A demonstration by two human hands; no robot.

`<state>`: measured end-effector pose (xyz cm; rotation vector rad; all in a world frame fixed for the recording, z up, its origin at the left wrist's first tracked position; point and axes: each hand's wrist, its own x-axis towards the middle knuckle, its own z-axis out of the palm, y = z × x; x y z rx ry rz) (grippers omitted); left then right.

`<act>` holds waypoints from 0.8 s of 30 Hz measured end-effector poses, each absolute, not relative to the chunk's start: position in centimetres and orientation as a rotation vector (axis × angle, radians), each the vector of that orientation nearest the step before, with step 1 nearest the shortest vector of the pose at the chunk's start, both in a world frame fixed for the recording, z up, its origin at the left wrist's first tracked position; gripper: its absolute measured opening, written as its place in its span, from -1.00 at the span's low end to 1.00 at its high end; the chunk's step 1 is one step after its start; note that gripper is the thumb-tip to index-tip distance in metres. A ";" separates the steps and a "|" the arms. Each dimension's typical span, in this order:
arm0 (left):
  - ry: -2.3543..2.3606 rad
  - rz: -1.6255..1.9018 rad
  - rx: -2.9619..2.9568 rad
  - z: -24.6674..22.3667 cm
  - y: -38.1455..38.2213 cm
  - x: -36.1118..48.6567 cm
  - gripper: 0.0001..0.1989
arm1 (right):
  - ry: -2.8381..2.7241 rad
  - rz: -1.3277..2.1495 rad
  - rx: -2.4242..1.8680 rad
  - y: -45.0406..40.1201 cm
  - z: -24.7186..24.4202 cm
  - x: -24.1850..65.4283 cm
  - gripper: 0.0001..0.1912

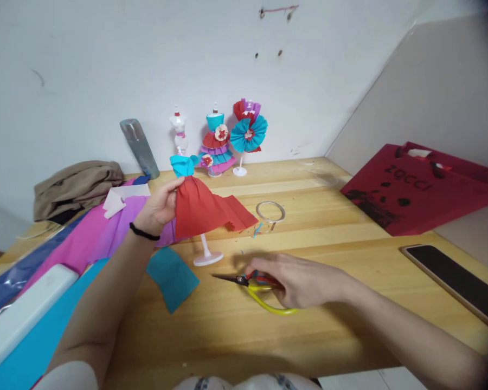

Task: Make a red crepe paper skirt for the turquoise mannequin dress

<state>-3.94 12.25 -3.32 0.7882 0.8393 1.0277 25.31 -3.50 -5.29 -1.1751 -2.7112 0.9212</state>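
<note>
My left hand (pixel 161 206) pinches the gathered waist of a red crepe-paper skirt (pixel 199 212) on a small dress-form stand (pixel 208 258). Above the waist, the form wears a turquoise paper top (pixel 184 164). The skirt's loose end stretches out to the right. Low over the table, my right hand (pixel 299 279) has its fingers around a pair of yellow-handled scissors (pixel 271 310), whose blades point left and look closed. Between my forearms lies a teal paper piece (pixel 173 279).
Behind stand a bare dress form (pixel 179 132) and two dressed ones (pixel 215 142) (pixel 249 134). A tape roll (pixel 270 212) lies near paper scraps (pixel 257 231). Coloured paper sheets (pixel 75 238), a white device (pixel 28 314), brown cloth (pixel 79 187) and a bottle (pixel 139 147) are left; a red bag (pixel 423 189) and phone (pixel 455 281) right.
</note>
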 end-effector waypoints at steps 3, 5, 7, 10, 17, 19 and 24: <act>0.871 1.036 0.744 -3.0 12.3 -4.3 -0.88 | -2.549 1.294 -1.113 -2.2 -5.2 26.7 -0.47; 0.901 1.071 0.718 -2.6 12.1 -4.2 -0.92 | -2.443 1.588 -0.994 -1.2 -5.8 27.4 -0.35; 0.928 1.114 0.680 -2.2 11.8 -4.0 -0.92 | -2.215 1.861 -0.838 -0.4 -6.7 27.5 -0.29; 0.964 1.136 0.593 -1.7 11.6 -3.5 -0.84 | -1.827 2.074 -0.595 0.5 -7.8 26.5 -0.28; 1.016 1.176 0.450 -1.4 11.6 -3.4 -0.83 | -1.638 1.922 -0.529 1.1 -7.4 23.8 -0.35; 1.036 1.191 0.437 -1.2 11.5 -3.3 -0.81 | -1.611 1.847 -0.549 0.9 -7.2 23.4 -0.43; 1.043 1.160 0.448 -0.8 11.1 -3.0 -0.78 | -1.520 1.716 -0.729 0.5 -7.0 22.5 -0.41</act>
